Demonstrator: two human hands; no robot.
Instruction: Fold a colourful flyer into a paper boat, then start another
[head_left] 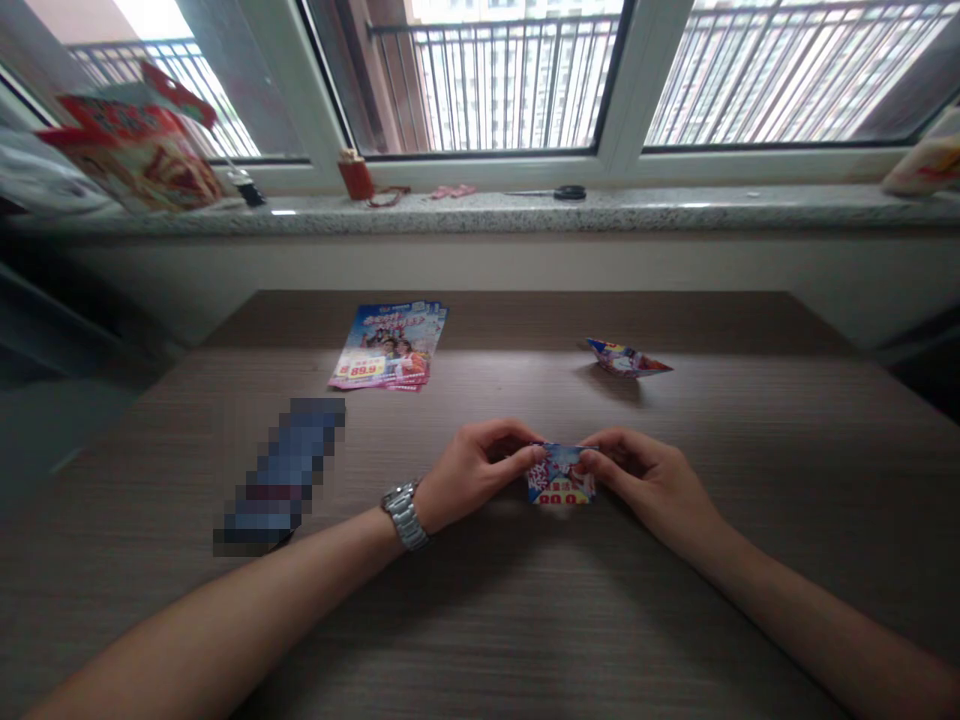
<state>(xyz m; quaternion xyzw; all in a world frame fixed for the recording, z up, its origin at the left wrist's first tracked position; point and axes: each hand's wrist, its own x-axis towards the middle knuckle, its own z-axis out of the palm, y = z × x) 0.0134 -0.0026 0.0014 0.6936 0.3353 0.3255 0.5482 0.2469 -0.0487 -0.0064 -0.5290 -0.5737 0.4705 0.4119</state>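
Beyond the table (480,640) sits a snack bag (146,150), far left, while the left hand (480,472) and right hand (664,475) pinch a folded flyer (561,484).

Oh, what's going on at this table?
Someone is handling a small folded piece of printed paper with both bare hands: the left hand pinches it near one top corner, the right hand near the other. Beyond the right hand, another folded paper sits on the table. A loose stack of flyers lies farther back to the left, and nearer is a pixelated dark object I can't identify.
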